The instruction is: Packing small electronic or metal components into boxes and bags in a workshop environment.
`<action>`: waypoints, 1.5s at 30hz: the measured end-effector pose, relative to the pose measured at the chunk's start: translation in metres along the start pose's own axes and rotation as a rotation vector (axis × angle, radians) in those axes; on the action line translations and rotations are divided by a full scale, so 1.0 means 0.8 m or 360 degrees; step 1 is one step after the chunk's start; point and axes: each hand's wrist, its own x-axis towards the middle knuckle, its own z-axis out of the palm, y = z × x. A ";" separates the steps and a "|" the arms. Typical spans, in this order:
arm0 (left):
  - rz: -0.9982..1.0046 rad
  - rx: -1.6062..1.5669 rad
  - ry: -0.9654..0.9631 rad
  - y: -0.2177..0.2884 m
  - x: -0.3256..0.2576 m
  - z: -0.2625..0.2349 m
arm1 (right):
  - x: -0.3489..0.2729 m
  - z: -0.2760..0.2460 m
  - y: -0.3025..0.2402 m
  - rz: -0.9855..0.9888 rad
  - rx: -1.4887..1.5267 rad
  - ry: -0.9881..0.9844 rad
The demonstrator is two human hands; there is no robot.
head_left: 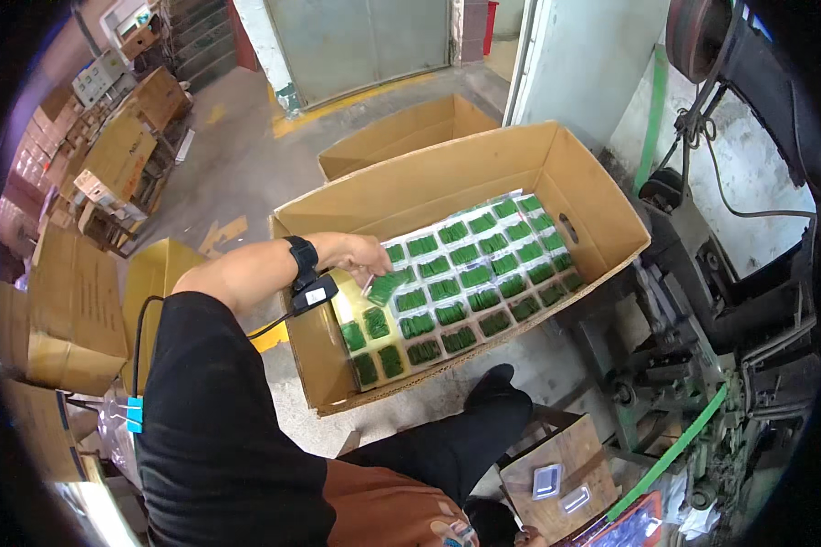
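My left hand [365, 255] reaches over the left part of a big open cardboard box [556, 169]. Its fingers are closed on a small clear tray of green strips [388, 287], held tilted above the others. Rows of similar green-filled trays [452, 314] lie side by side in the box. A yellowish sheet [347, 296] shows beneath the trays at the left end. Of my right hand [531, 538], only a bit shows at the lower edge, beside a wooden board [570, 465]; its fingers are mostly out of sight.
Two small clear trays [547, 481] lie on the wooden board. Another open carton [410, 137] stands behind the box. Dark machinery with a green strip [675, 447] is on the right. Cartons [73, 301] are stacked on the left. A black strap with a cabled device [312, 294] circles my left wrist.
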 end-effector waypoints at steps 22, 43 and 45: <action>-0.0261 0.1382 0.0071 -0.095 0.080 -0.061 | -0.011 0.014 -0.046 0.0531 0.0249 -0.0260; -0.0416 0.1292 0.0109 -0.090 0.057 -0.028 | -0.020 0.038 -0.013 0.0556 0.0214 -0.0154; -0.0388 0.1200 0.0104 -0.098 0.054 -0.033 | -0.018 0.037 -0.011 0.0565 0.0268 -0.0172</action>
